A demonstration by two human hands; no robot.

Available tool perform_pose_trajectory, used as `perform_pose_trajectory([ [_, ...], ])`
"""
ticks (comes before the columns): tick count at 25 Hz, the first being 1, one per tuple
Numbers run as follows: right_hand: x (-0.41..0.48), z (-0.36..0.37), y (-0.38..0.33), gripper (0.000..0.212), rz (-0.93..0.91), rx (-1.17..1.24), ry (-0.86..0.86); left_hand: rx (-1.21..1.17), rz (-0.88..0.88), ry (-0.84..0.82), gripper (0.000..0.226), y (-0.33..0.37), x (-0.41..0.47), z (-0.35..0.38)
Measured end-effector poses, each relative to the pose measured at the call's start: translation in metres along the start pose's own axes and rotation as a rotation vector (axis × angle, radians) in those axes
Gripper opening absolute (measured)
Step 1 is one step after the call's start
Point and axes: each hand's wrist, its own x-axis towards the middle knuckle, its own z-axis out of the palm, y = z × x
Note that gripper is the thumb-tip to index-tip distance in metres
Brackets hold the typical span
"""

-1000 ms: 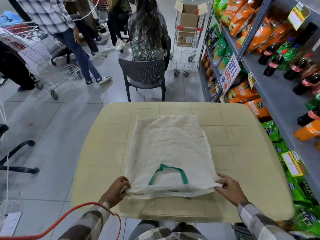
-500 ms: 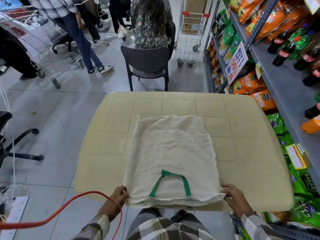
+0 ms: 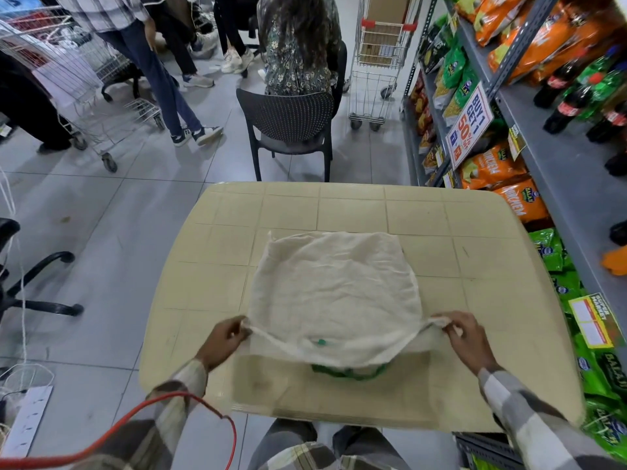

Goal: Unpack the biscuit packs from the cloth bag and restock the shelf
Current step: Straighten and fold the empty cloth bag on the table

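Nearest to us, at 6 o'clock, our plaid sleeves reach over the near edge of the beige table. Our left hand pinches the left corner of the cloth bag between thumb and fingers, and our right hand pinches the right corner the same way. The near edge of the bag is lifted off the table and stretched between the two hands; the motion blurs it. A green handle shows under the raised edge. The far part of the bag lies flat at the table's centre, with bare tabletop on every side of it. We see no biscuit packs on the table. A red cable loops past our left sleeve at 7 o'clock.

At 3 o'clock the shelf runs along the table's right edge. A yellow tag reads "SUPER MARKET". Green packets beside it read "BALAJI". Farther along, orange packets carry print too small for us to read surely, and a sign reads "BUY 1 GET 1 50% OFF". Dark bottles with red labels stand above.

At 12 o'clock, just past the table's far edge, a person sits on a dark chair. A trolley stands at 1 o'clock, another trolley at 10 o'clock. Open floor lies at 9 o'clock
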Motion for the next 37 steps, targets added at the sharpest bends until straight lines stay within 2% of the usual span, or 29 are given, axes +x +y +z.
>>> perform_pose_trajectory([
  [2,0.047,-0.011,-0.02,0.016,0.07,0.127,0.074,-0.097,0.075,0.055,0.021,0.025,0.04,-0.023],
  [5,0.118,-0.015,-0.045,0.015,0.088,0.239,0.07,-0.177,0.107,0.163,0.027,0.05,0.108,-0.048],
  [8,0.177,-0.001,-0.055,0.031,0.117,0.251,0.047,-0.164,0.036,0.187,0.025,0.05,0.172,-0.055],
  [13,0.214,0.047,-0.041,0.031,0.246,0.253,-0.033,-0.058,-0.09,0.253,0.021,0.027,0.229,-0.025],
  [16,0.199,0.069,-0.033,0.041,0.343,0.244,-0.091,-0.018,-0.235,0.19,0.044,0.013,0.233,-0.004],
  [18,0.184,0.074,-0.034,0.059,0.381,0.226,-0.068,0.002,-0.23,0.171,0.061,0.009,0.231,0.001],
  [19,0.177,0.076,-0.035,0.068,0.412,0.228,-0.07,0.022,-0.235,0.217,0.071,0.01,0.227,0.003],
  [20,0.17,0.079,-0.036,0.073,0.442,0.228,-0.092,0.097,-0.241,0.303,0.077,0.012,0.221,0.007],
  [22,0.162,0.084,-0.038,0.064,0.463,0.232,-0.148,0.405,-0.132,0.483,0.07,0.018,0.206,0.019],
  [24,0.162,0.085,-0.047,0.046,0.444,0.241,-0.116,0.571,0.055,0.437,0.048,0.019,0.196,0.034],
  [26,0.161,0.08,-0.067,0.028,0.368,0.264,-0.026,0.441,0.027,0.245,0.025,0.018,0.193,0.045],
  [28,0.16,0.075,-0.101,0.017,0.258,0.294,0.014,0.168,-0.116,0.087,0.02,0.017,0.194,0.048],
  [32,0.149,0.09,-0.192,0.029,0.0,0.221,-0.01,-0.221,-0.251,0.029,0.04,0.024,0.188,0.04],
  [35,0.124,0.131,-0.26,0.033,-0.161,0.131,-0.168,-0.671,-0.423,0.013,0.057,0.035,0.186,0.028],
  [37,0.102,0.166,-0.295,0.032,-0.225,0.134,-0.308,-0.941,-0.464,0.005,0.072,0.032,0.187,0.017],
])
